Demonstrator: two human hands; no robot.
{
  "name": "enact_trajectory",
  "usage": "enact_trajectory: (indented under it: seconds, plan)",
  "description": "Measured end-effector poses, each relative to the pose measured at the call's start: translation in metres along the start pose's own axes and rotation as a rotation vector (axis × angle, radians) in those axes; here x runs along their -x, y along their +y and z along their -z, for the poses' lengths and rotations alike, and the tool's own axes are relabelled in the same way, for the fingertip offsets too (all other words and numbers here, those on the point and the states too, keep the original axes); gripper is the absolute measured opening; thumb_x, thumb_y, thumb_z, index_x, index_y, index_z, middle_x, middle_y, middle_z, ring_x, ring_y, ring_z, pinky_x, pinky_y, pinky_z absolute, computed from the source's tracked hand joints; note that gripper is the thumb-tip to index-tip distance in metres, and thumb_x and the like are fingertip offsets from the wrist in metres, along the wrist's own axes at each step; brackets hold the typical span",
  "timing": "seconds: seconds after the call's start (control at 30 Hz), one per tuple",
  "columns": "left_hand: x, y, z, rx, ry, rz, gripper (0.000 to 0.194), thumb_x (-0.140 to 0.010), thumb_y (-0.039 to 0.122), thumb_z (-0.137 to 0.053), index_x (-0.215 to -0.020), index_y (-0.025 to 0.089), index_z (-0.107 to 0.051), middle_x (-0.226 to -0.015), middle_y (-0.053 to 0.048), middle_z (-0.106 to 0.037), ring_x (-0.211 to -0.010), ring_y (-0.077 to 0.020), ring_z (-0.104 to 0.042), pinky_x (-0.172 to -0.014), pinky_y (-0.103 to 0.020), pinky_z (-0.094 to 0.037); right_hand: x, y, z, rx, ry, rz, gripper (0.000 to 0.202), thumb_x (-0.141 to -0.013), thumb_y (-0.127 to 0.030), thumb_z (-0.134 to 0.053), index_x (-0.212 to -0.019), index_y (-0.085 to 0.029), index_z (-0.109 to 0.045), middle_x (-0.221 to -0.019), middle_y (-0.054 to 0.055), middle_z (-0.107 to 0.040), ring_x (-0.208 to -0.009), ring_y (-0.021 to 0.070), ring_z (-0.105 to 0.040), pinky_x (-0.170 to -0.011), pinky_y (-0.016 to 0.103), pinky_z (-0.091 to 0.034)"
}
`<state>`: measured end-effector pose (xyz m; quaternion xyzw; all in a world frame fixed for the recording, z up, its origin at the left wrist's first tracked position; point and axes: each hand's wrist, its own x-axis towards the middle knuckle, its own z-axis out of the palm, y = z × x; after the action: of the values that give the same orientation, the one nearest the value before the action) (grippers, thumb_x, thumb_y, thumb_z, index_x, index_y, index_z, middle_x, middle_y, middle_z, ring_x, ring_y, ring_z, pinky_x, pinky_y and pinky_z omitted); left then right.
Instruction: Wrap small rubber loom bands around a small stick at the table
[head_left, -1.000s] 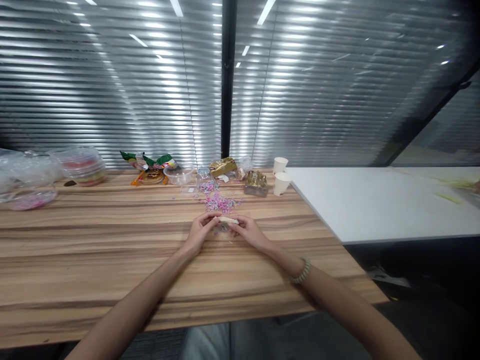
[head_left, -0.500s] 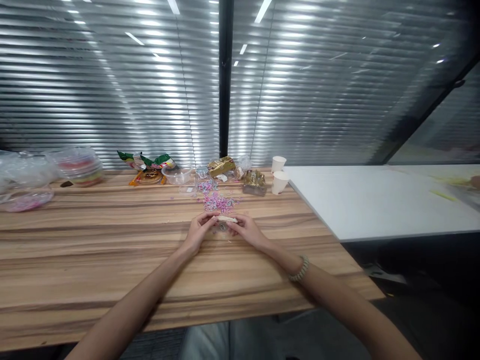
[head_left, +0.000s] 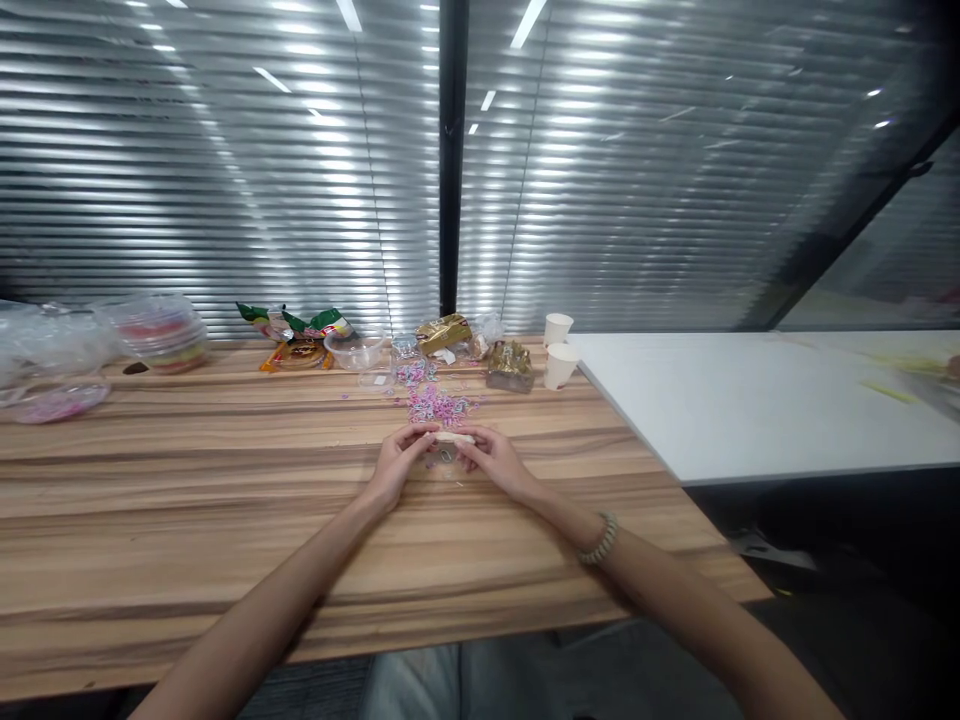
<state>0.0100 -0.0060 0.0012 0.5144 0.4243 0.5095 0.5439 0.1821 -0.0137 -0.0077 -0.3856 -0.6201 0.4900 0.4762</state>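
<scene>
The person's left hand (head_left: 395, 468) and right hand (head_left: 497, 464) pinch opposite ends of a pale strip (head_left: 454, 437) (too small to identify) beside scattered pink-and-purple pieces (head_left: 436, 404). The step seems two-handed handling; next calls for light, even pressure.

From one head-worn camera, we look forward and down over a striped brown wooden table (head_left: 187, 540), its near edge close at six o'clock, facing silvery horizontal slatted blinds (head_left: 225, 180) beyond at twelve.
</scene>
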Motion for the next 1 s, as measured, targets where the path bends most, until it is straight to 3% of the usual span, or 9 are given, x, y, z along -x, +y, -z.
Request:
enact_trajectory:
  seconds: [1.0]
  plan:
    - [0.0008,0.0026,-0.0013,-0.011,0.011,0.002,0.034,-0.061,0.035,-0.068,-0.087,0.013,-0.065,-0.076,-0.006,-0.065,-0.070,-0.0175,-0.058,-0.058,-0.023,-0.043,-0.0002,0.0008,-0.0007,-0.063,0.073,0.008,0.038,-0.071,-0.043,-0.060,-0.094,-0.013,-0.058,-0.060,-0.001,-0.056,-0.050,0.0090,-0.050,-0.047,0.021,-0.043]
